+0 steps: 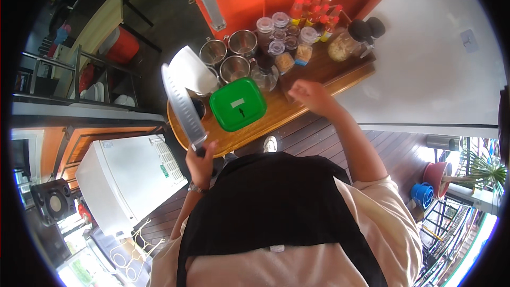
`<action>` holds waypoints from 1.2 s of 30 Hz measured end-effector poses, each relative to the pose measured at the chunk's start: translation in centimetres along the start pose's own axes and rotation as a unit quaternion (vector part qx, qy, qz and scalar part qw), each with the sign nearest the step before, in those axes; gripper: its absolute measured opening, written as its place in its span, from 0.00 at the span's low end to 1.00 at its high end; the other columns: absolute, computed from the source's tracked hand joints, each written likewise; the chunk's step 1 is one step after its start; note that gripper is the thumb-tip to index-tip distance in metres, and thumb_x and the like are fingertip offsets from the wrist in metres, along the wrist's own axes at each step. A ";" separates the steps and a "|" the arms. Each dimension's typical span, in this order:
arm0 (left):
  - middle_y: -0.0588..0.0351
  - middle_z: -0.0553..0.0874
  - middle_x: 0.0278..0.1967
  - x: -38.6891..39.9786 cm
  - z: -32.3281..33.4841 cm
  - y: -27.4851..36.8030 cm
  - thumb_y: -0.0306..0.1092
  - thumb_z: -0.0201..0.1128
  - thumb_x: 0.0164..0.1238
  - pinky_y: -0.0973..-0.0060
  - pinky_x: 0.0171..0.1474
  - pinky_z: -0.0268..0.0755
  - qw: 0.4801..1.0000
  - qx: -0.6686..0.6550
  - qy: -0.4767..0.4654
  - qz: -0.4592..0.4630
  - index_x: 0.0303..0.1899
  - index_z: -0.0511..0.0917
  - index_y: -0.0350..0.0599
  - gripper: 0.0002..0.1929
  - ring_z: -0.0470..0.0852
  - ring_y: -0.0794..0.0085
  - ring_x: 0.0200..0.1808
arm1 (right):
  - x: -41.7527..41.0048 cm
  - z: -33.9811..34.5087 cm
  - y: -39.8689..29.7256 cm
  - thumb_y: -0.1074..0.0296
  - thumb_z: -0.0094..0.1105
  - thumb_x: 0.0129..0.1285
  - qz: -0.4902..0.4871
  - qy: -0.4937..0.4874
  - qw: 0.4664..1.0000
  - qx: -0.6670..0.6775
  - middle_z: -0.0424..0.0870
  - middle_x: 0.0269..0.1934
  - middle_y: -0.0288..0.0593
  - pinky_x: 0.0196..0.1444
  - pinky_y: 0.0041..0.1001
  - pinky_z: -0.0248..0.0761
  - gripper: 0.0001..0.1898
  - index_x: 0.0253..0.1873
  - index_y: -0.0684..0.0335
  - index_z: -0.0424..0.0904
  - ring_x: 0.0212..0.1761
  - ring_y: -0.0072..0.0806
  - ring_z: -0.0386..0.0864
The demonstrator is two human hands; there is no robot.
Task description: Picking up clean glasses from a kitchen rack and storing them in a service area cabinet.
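My left hand (200,165) grips the dark handle of a long knife (184,105) at the table's left end. Its blade has a row of dimples and points up and away from me. Right of the blade, a plastic container with a green lid (238,105) sits on the wooden table (235,140); the lid bears a pale label and a black mark. My right hand (310,95) is above the table's front edge, beside a brown wooden tray (330,73). Its fingers are curled, and I see nothing in them.
Behind the green lid stand several metal cups (235,68) and a white sheet-like thing (191,69). Lidded jars (265,26), red-capped bottles (314,14) and a glass jar (340,50) crowd the back right. A white refrigerator-like box (131,179) stands at left.
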State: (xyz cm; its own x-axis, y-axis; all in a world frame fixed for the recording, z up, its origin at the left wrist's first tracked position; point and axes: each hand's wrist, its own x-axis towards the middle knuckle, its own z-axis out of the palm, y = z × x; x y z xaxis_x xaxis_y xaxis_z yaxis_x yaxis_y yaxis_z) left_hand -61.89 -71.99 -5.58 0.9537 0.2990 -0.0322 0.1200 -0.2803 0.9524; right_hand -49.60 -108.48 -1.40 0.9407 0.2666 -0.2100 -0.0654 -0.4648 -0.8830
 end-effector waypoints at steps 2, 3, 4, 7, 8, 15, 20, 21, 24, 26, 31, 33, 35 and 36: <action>0.62 0.78 0.22 -1.4 -1.6 -1.0 0.30 0.71 0.63 0.80 0.32 0.71 0.999 -0.001 0.030 0.015 0.36 0.78 0.37 0.10 0.75 0.81 0.25 | 0.0 -3.1 2.7 0.56 0.62 0.68 0.002 0.077 0.994 -0.075 0.82 0.28 0.46 0.35 0.33 0.74 0.15 0.45 0.63 0.76 0.30 0.34 0.83; 0.60 0.81 0.24 -2.0 -2.6 -1.5 0.30 0.70 0.65 0.78 0.34 0.74 0.999 0.022 0.043 0.024 0.39 0.78 0.35 0.10 0.79 0.79 0.26 | 0.1 -4.3 3.8 0.58 0.64 0.66 0.005 0.151 0.978 -0.146 0.83 0.31 0.45 0.36 0.33 0.74 0.14 0.46 0.63 0.76 0.32 0.34 0.83; 0.58 0.83 0.26 -2.9 -3.5 -2.3 0.31 0.69 0.66 0.77 0.35 0.76 0.997 0.044 0.057 0.032 0.42 0.79 0.34 0.11 0.83 0.76 0.27 | 0.4 -5.1 4.5 0.58 0.64 0.66 0.006 0.154 0.977 -0.147 0.83 0.31 0.45 0.36 0.33 0.74 0.14 0.46 0.63 0.76 0.32 0.34 0.83; 0.54 0.86 0.30 -6.0 -5.5 -3.8 0.32 0.67 0.68 0.74 0.34 0.79 0.994 0.081 0.067 -0.043 0.42 0.78 0.34 0.10 0.88 0.71 0.30 | 2.0 -6.3 5.9 0.59 0.69 0.61 -0.032 0.215 0.961 -0.169 0.84 0.40 0.45 0.39 0.33 0.76 0.17 0.49 0.62 0.77 0.36 0.36 0.83; 0.54 0.86 0.30 -6.8 -6.2 -5.3 0.32 0.67 0.68 0.74 0.34 0.79 0.994 0.081 0.067 -0.040 0.42 0.78 0.34 0.10 0.88 0.71 0.30 | 2.8 -6.1 6.1 0.60 0.72 0.59 -0.038 0.222 0.961 -0.162 0.84 0.42 0.46 0.41 0.33 0.76 0.21 0.52 0.62 0.76 0.38 0.36 0.83; 0.56 0.81 0.28 -14.0 -10.4 -12.8 0.34 0.69 0.66 0.75 0.27 0.78 0.966 0.207 0.117 -0.099 0.40 0.78 0.36 0.12 0.87 0.70 0.25 | 7.0 -3.6 8.1 0.66 0.75 0.56 -0.071 0.260 0.961 -0.056 0.84 0.47 0.47 0.48 0.31 0.76 0.30 0.62 0.64 0.70 0.44 0.33 0.84; 0.55 0.79 0.28 -17.4 -13.0 -15.9 0.39 0.74 0.59 0.70 0.30 0.73 0.930 0.339 0.105 -0.096 0.39 0.80 0.39 0.15 0.81 0.68 0.26 | 6.6 -5.1 7.4 0.71 0.71 0.59 -0.073 0.207 0.976 -0.009 0.85 0.46 0.46 0.48 0.30 0.77 0.27 0.62 0.62 0.70 0.44 0.31 0.85; 0.55 0.79 0.28 -18.2 -13.5 -16.6 0.39 0.74 0.59 0.70 0.30 0.73 0.930 0.339 0.107 -0.097 0.39 0.80 0.39 0.15 0.81 0.68 0.26 | 6.4 -5.3 7.3 0.72 0.69 0.60 -0.072 0.168 0.983 -0.006 0.85 0.46 0.45 0.48 0.30 0.76 0.26 0.62 0.63 0.71 0.43 0.31 0.85; 0.55 0.78 0.29 -19.1 -14.0 -18.6 0.40 0.73 0.58 0.68 0.33 0.72 0.928 0.338 0.122 -0.101 0.39 0.80 0.40 0.15 0.80 0.66 0.29 | 5.8 -5.1 7.2 0.73 0.68 0.60 -0.063 0.130 0.990 0.004 0.85 0.47 0.45 0.47 0.29 0.76 0.25 0.62 0.63 0.71 0.42 0.31 0.86; 0.55 0.78 0.30 -19.0 -13.9 -19.1 0.41 0.73 0.57 0.66 0.36 0.72 0.926 0.339 0.130 -0.104 0.39 0.81 0.41 0.15 0.79 0.64 0.31 | 5.9 -4.7 7.2 0.73 0.68 0.60 -0.055 0.127 0.990 0.017 0.85 0.47 0.45 0.47 0.29 0.76 0.26 0.62 0.63 0.71 0.42 0.31 0.86; 0.55 0.78 0.31 -17.9 -13.4 -18.6 0.41 0.72 0.58 0.66 0.37 0.72 0.922 0.348 0.108 -0.128 0.39 0.81 0.42 0.14 0.79 0.64 0.32 | 6.5 -3.5 7.1 0.72 0.70 0.59 -0.098 0.171 0.980 -0.022 0.85 0.47 0.47 0.42 0.28 0.78 0.27 0.63 0.62 0.71 0.42 0.33 0.86; 0.55 0.78 0.31 -17.2 -13.1 -18.0 0.41 0.72 0.58 0.66 0.37 0.72 0.921 0.355 0.098 -0.127 0.38 0.81 0.42 0.14 0.79 0.64 0.32 | 5.9 -3.4 6.4 0.72 0.70 0.59 -0.106 0.192 0.975 -0.034 0.83 0.48 0.46 0.37 0.26 0.78 0.26 0.62 0.60 0.72 0.42 0.32 0.85; 0.55 0.78 0.30 -16.4 -12.8 -17.2 0.41 0.72 0.58 0.67 0.36 0.72 0.922 0.353 0.094 -0.128 0.39 0.82 0.43 0.14 0.79 0.64 0.31 | 4.6 -4.5 6.2 0.72 0.69 0.60 -0.121 0.239 0.961 -0.066 0.82 0.48 0.46 0.37 0.26 0.78 0.25 0.62 0.58 0.73 0.44 0.33 0.84; 0.55 0.78 0.30 -16.4 -12.9 -17.6 0.41 0.72 0.58 0.67 0.36 0.72 0.922 0.353 0.096 -0.127 0.39 0.82 0.43 0.14 0.79 0.64 0.31 | 4.0 -5.2 6.1 0.73 0.68 0.60 -0.137 0.281 0.945 -0.095 0.81 0.49 0.45 0.37 0.27 0.78 0.25 0.62 0.57 0.73 0.45 0.33 0.83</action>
State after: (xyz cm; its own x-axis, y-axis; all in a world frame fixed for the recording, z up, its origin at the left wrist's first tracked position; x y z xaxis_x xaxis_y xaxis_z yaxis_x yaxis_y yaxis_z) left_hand -83.23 -60.17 -17.88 0.8118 0.5739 -0.1075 0.5466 -0.6822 0.4856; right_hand -44.47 -114.61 -5.47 0.9455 -0.0657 0.3191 0.2181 -0.6000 -0.7697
